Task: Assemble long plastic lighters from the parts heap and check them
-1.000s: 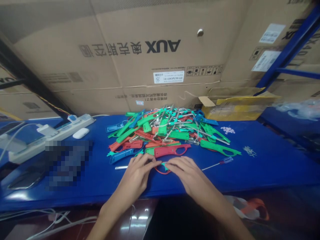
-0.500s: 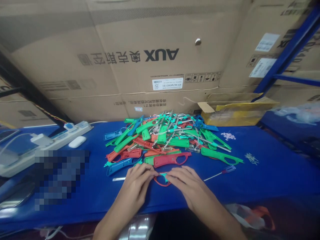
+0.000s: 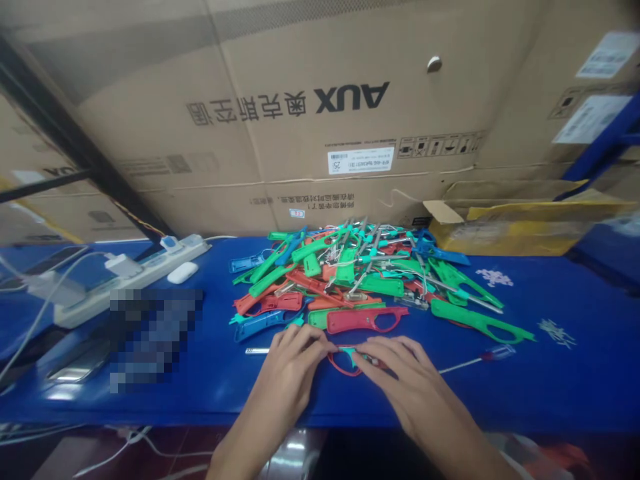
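Note:
A red long-nosed lighter (image 3: 345, 371) with a teal trigger (image 3: 349, 355) lies at the table's front, between my two hands. My left hand (image 3: 299, 363) has its fingers curled over the left part of the lighter. A silver metal tube (image 3: 257, 351) sticks out past that hand; where it joins is hidden. My right hand (image 3: 403, 370) pinches the right part, its fingertips close to the trigger, covering most of that end. Just behind them lies a red lighter casing half (image 3: 357, 319), in front of a heap of green, blue and red casings (image 3: 383, 285) and metal tubes.
A screwdriver (image 3: 495, 354) lies to the right, with small white sticks (image 3: 556, 333) and pale pink bits (image 3: 494, 277) beyond. An open yellow carton (image 3: 515, 235) stands back right. On the left are a power strip (image 3: 150, 272), a white case (image 3: 183, 273) and a phone (image 3: 80, 363).
The head view has turned left, so everything sits further right in the picture. Both hands stay on the lighter; the right fingers have shifted slightly, showing more small parts beside the trigger.

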### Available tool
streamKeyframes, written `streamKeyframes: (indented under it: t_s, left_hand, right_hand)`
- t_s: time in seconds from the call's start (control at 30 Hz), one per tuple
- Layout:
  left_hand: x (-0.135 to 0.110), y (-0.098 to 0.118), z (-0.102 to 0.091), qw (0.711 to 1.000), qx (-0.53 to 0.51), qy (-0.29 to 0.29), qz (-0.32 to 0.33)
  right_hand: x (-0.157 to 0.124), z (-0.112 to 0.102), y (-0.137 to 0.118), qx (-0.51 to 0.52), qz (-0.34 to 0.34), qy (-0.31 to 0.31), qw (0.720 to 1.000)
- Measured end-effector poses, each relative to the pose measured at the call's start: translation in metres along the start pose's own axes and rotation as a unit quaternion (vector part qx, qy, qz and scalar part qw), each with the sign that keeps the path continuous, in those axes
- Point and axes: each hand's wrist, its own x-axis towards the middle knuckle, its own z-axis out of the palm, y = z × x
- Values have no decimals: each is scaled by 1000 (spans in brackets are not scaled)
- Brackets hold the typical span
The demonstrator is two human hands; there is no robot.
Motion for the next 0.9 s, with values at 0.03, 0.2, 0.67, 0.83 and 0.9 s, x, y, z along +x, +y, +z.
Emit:
streamKeyframes:
  t_s: [0.03, 0.2, 0.67, 0.83, 0.9]
  left_hand:
    - [0, -1, 0, 1000, -3, 4, 3]
    - [3, -3, 2, 998, -42, 41, -11]
    - [6, -1, 1, 998, -48, 38, -26]
    - [2, 1, 3, 997, -46, 39, -40]
    - [-1, 2, 3, 997, -41, 44, -52]
  right_hand:
    - [0, 0, 0, -3, -3, 6, 1000]
    - [3, -3, -4, 1, 0, 13, 1000]
    - [4, -10, -7, 17, 23, 18, 999]
    - [7, -12, -9, 22, 36, 32, 999]
    - [7, -13, -10, 16, 48, 29, 998]
